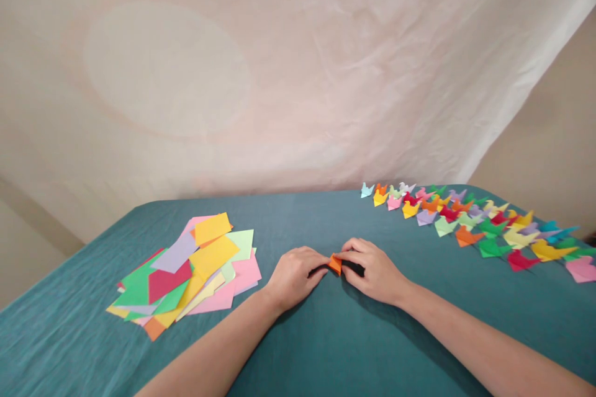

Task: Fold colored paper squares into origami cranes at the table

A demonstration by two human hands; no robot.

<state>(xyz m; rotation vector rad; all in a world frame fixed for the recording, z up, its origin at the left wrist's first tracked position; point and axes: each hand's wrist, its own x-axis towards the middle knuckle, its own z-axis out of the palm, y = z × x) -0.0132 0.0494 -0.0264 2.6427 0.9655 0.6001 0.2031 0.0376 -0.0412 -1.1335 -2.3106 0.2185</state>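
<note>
Head view shows both bare hands meeting over the middle of the green cloth (302, 335), with a small folded orange paper (335, 265) between their fingertips. Left hand (295, 273) has its thumb and fingers drawn together in a narrow pinch on the paper's left side. Right hand (376, 270) pinches it from the other side, forefinger at the upper edge and thumb lower down, with a dark gap arching between them behind the tips; how firmly either hand presses, I cannot tell. The paper is too small and too covered for its folds to be read. To the left of the hands, and apart from them, lies a loose, overlapping pile (189, 276) of coloured sheets, with a yellow sheet (213, 229) at its far end and a red sheet (168, 282) on top nearer the middle. On the right, folded birds (467, 221) in many colours stand in slanting rows, from a light blue bird (367, 191) near the far edge to a pink bird (582, 269) at the right. Behind hangs a pale sheet (298, 74).
</note>
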